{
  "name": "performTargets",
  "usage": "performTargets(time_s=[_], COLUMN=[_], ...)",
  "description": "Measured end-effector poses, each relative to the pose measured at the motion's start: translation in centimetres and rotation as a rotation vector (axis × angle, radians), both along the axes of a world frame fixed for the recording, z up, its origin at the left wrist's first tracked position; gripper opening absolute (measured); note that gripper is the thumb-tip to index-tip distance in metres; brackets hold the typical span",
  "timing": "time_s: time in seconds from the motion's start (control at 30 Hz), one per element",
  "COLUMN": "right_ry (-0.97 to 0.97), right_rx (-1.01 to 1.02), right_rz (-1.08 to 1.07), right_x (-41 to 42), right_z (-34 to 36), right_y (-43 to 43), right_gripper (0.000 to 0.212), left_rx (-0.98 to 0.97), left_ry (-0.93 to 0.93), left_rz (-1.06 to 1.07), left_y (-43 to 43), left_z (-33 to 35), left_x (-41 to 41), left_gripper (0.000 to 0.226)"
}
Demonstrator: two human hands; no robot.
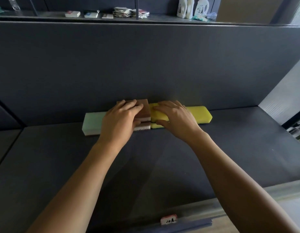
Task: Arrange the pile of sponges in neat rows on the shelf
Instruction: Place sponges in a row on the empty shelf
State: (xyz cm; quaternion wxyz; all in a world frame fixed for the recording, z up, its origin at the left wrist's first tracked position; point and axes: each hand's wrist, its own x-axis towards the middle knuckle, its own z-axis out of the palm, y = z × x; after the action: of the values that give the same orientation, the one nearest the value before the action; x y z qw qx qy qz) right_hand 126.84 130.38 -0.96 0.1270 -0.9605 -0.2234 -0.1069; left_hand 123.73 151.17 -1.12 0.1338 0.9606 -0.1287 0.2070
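Here the fingers (132, 105) of the left hand (122, 115) clamp a brown sponge (145, 110). Those of the right hand (174, 116) clamp a yellow sponge (153, 115) touching it. Outward, left of the left fingers, a green sponge (93, 121) lies on the shelf (162, 165).

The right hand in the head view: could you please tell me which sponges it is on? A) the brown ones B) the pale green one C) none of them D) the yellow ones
D: the right hand grips the yellow sponges, fingers over the top and thumb at the front face, while the left hand holds the brown sponges.
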Motion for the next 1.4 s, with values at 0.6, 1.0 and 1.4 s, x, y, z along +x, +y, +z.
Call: performTargets(time_s=[0.6,1.0,1.4], right_ry=[0.033,-0.164,-0.066], right_rx=[0.016,0.157,0.089], right_rz=[-0.022,0.128,0.524], right_x=[-0.4,-4.6,-12.6], right_z=[0.2,4.0,4.5], right_y=[0.3,5.4,26.2], right_gripper=[0.053,0.038,0.046], left_rx=[-0.032,-0.08,-0.156], left_ry=[-0.014,-0.094,-0.093], left_rz=[0.054,0.199,0.659], left_y=[-0.9,3.5,21.2], left_z=[0.0,2.5,2.2], left_x=[0.5,-5.6,-20.0], left_gripper=[0.051,0.042,0.028])
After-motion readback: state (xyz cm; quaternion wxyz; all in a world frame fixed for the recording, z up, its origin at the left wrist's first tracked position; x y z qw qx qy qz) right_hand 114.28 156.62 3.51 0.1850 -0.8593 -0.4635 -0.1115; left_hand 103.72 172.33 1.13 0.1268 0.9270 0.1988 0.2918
